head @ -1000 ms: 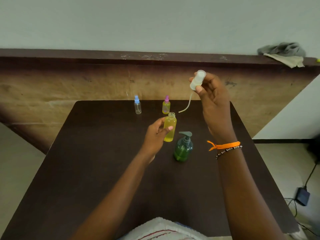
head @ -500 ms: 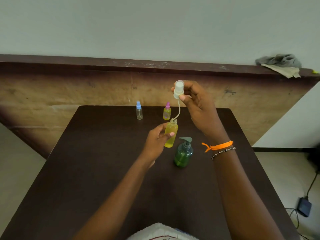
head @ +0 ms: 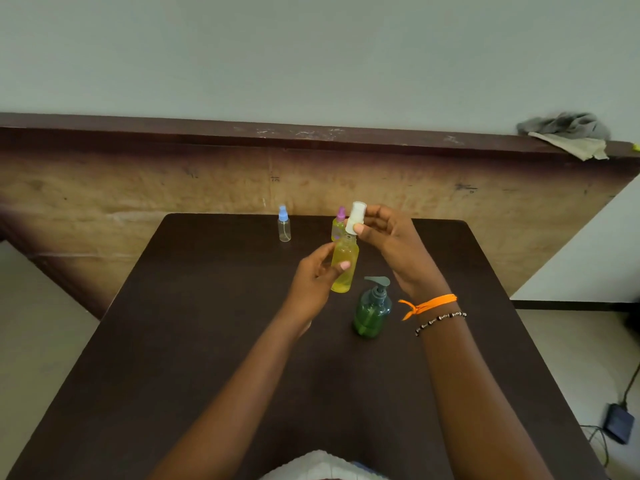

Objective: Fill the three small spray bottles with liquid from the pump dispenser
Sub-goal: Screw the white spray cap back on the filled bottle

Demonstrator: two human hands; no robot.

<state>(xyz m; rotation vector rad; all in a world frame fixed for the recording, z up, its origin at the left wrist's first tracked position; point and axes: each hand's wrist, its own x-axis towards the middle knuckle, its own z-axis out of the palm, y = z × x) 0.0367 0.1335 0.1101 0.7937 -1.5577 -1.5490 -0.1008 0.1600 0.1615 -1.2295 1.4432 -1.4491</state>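
Two hands: left hand gripping yellow bottle, right hand pinching white sprayer atop it.

Small clear plastic spray bottle of yellow liquid w/ white spray cap. Green translucent pump dispenser, grey-green pump head. Far bottles: blue-capped clear bottle; pink-capped yellow bottle. Dark brown wooden table. Orange thread wristband, black-and-white bead bracelet.
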